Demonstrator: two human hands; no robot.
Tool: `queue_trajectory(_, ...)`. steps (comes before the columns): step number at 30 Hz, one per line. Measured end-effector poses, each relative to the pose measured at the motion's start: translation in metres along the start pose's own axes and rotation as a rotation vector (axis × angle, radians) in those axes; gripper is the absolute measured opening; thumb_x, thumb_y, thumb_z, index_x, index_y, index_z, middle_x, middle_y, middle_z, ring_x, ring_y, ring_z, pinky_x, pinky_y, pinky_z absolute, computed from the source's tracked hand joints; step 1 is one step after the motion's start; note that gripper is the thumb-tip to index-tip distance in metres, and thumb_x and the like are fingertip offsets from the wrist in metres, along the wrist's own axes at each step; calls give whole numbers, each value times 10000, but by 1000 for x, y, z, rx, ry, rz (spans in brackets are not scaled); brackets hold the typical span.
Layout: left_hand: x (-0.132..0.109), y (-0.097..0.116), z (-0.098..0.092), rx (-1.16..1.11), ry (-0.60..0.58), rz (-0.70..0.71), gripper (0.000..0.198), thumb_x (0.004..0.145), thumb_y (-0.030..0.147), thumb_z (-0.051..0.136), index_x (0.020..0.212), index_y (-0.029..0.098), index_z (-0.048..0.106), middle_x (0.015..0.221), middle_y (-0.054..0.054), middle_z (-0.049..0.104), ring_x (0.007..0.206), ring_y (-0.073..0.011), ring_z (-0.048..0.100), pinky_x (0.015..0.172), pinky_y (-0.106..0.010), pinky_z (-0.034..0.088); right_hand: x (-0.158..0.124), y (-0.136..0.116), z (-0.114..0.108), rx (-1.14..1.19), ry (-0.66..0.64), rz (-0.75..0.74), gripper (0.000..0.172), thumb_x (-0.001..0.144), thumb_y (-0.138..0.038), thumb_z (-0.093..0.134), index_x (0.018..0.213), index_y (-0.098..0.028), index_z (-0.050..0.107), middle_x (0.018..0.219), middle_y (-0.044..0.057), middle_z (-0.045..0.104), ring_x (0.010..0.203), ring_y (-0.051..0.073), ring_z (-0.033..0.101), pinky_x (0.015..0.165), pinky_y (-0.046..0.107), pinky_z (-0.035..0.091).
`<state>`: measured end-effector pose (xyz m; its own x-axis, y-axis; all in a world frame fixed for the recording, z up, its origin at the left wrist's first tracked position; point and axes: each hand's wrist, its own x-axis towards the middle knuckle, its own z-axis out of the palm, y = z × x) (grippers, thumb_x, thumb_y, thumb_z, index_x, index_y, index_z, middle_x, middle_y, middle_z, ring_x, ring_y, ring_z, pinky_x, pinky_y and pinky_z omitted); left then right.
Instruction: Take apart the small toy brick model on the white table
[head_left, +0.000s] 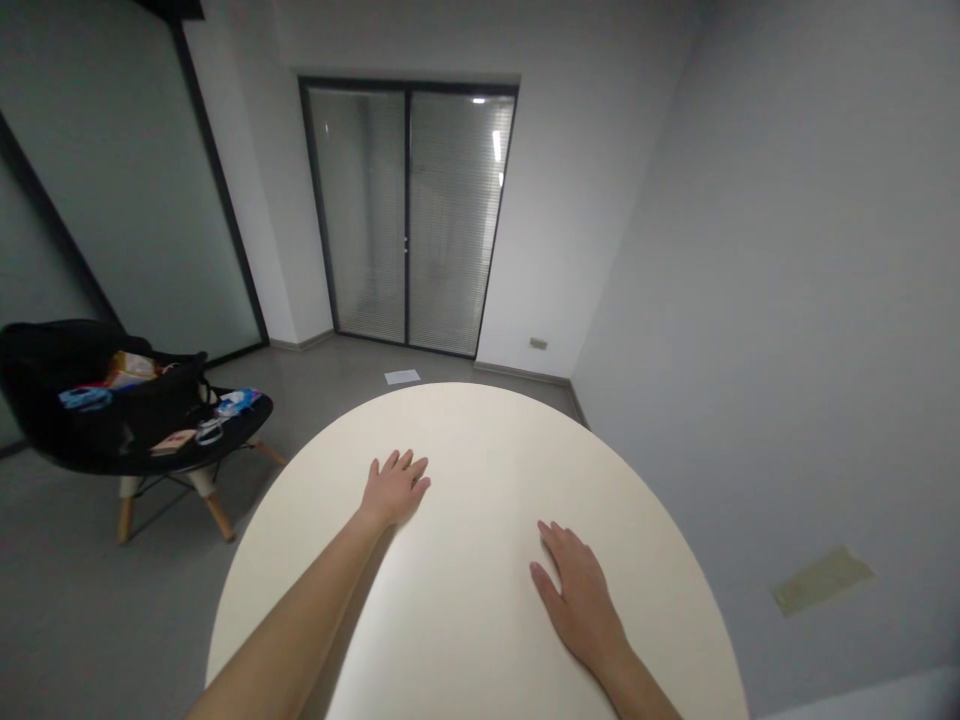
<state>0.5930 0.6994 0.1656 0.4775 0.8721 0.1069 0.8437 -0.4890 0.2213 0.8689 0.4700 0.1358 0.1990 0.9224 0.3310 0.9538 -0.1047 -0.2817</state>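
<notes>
My left hand (395, 489) is over the left part of a round, cream-white table (472, 620), palm down with its fingers apart. It holds nothing. On the right side, nearer to me, my right hand (579, 598) rests on the tabletop. Its thumb stands away from the fingers, which lie stretched out and close together, and nothing is in it. A gap of bare tabletop separates the two hands.
At the left stands a black chair (52, 440) with wooden legs, bearing a black bag (169, 400) and several small items. A white sheet (402, 377) lies on the floor beyond the table. The right wall (787, 350) carries a strip of tape (823, 580). Glass doors (409, 220) are at the back.
</notes>
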Motion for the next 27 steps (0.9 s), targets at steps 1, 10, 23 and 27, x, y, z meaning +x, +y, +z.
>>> queue_trajectory(1, 4, -1, 0, 2, 6, -4, 525, 973, 506, 316, 1436, 299, 451, 1558, -92, 351, 1437, -359, 257, 1115, -643, 164, 0, 0, 0, 1, 3, 4, 544, 962, -473, 411, 1448, -232, 449, 1488, 87, 459, 1398, 289, 373, 1159, 535, 267)
queue_trajectory(10, 2, -4, 2, 7, 8, 32, 523, 970, 501, 339, 1437, 294, 453, 1556, -79, 358, 1437, -326, 277, 1139, -575, 190, 1, -1, -1, 4, -20, 11, 537, 959, -489, 405, 1436, -251, 466, 1482, 74, 468, 1394, 298, 380, 1154, 558, 260)
queue_trajectory(23, -9, -1, -10, -49, 126, 77, 556, 936, 541, 446, 1426, 280, 473, 1581, -97, 299, 1455, -324, 242, 1176, -547, 123, 1, 0, 0, -8, -34, 7, 544, 958, -486, 408, 1441, -243, 459, 1478, 82, 473, 1389, 293, 391, 1156, 560, 257)
queue_trajectory(27, -35, 7, -17, -62, 188, 124, 571, 930, 550, 464, 1444, 302, 446, 1601, -90, 245, 1472, -325, 189, 1178, -569, 96, 0, -2, 0, -25, -15, -15, 540, 948, -492, 433, 1438, -268, 465, 1485, 76, 464, 1397, 302, 376, 1159, 576, 239)
